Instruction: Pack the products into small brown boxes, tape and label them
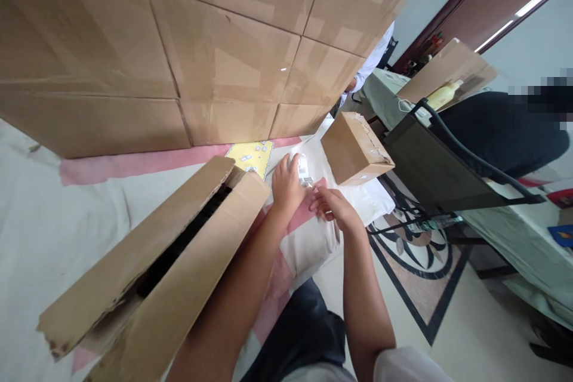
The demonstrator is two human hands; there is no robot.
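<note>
My left hand (287, 184) is closed around a small clear packet with a white printed label (303, 168), fingers on its far-left side. At the packet's near right end is my right hand (332, 205), with its fingers bent and thumb and index fingertips pinched at the edge. What lies between those fingertips is too small to make out clearly. Both hands are above a pink and white cloth (299, 215). Just beyond them to the right sits a small open cardboard box (358, 149), tipped with its opening facing left.
A wall of stacked, taped cartons (233, 59) stands ahead. Beside my left forearm lies a long cardboard box (192, 268) with a gap between its flaps. A dark folding chair (441, 161) with a person seated stands right, by a cloth-covered table (505, 233). Another person's sleeve (373, 62) shows behind the cartons.
</note>
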